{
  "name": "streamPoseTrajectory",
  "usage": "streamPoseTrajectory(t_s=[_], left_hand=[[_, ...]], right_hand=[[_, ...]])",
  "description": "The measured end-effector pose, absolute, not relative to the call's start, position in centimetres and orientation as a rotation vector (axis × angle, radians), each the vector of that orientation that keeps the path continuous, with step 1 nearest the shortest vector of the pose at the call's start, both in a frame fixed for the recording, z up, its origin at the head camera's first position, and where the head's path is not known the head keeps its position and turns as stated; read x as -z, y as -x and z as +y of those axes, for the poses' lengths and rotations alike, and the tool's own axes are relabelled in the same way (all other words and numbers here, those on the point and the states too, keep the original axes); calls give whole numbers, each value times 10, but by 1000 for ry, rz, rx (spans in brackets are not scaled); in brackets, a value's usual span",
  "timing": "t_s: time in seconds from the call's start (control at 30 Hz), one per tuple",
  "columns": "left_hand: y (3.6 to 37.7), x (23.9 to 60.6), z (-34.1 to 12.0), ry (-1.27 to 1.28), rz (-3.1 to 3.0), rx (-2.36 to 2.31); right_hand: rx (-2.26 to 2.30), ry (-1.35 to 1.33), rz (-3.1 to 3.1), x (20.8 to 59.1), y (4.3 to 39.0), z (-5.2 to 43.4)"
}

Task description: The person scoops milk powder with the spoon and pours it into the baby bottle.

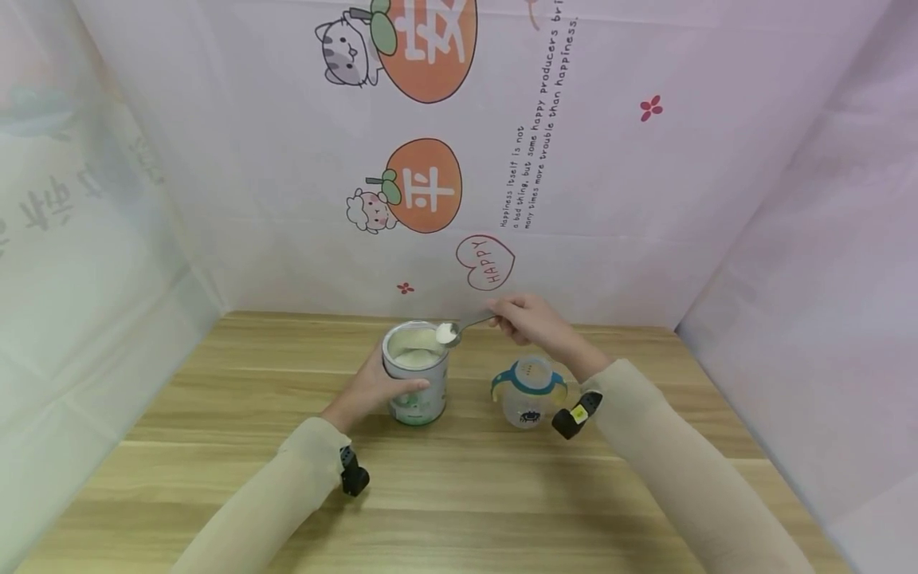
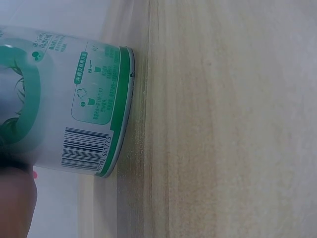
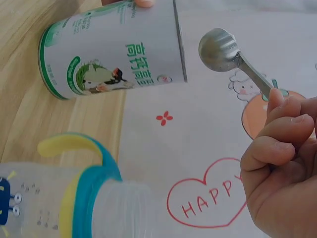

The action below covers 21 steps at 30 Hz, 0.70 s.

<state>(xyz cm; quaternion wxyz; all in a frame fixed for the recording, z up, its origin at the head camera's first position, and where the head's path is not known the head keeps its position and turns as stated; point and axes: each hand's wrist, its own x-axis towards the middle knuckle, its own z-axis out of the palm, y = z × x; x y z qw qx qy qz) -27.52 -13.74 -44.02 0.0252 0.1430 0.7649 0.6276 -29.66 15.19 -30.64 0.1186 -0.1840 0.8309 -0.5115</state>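
Note:
A white and green milk powder can (image 1: 418, 399) stands upright on the table, lidless, with pale powder inside. My left hand (image 1: 374, 388) grips its side, thumb across the front; in the left wrist view the can's (image 2: 74, 99) barcode and green base band show. My right hand (image 1: 527, 320) pinches the handle of a metal measuring spoon (image 1: 449, 333), whose bowl carries white powder close by the can's right rim. From the right wrist view, the underside of the spoon (image 3: 220, 50) appears just beyond the can's (image 3: 109, 54) mouth, fingers curled at the handle.
A clear baby bottle (image 1: 527, 402) with a blue and yellow two-handled collar stands right of the can, beneath my right forearm; its top is uncapped in the right wrist view. A printed white cloth (image 1: 588, 263) walls the wooden table's (image 1: 430, 510) back and sides.

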Motion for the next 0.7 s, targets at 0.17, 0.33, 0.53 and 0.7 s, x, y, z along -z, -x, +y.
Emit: streamPoseTrajectory(t_s=[0.17, 0.33, 0.53, 0.7], left_hand=[[278, 444, -138, -462, 2367, -1941], [279, 445, -138, -464, 2366, -1942], [278, 444, -137, -438, 2359, -1933], [277, 442, -137, -429, 2363, -1930]], right_hand=[[1514, 543, 2426, 308, 294, 168], [1534, 559, 2432, 310, 289, 184], [1573, 542, 2424, 310, 279, 204], [1573, 502, 2456, 311, 274, 223]])
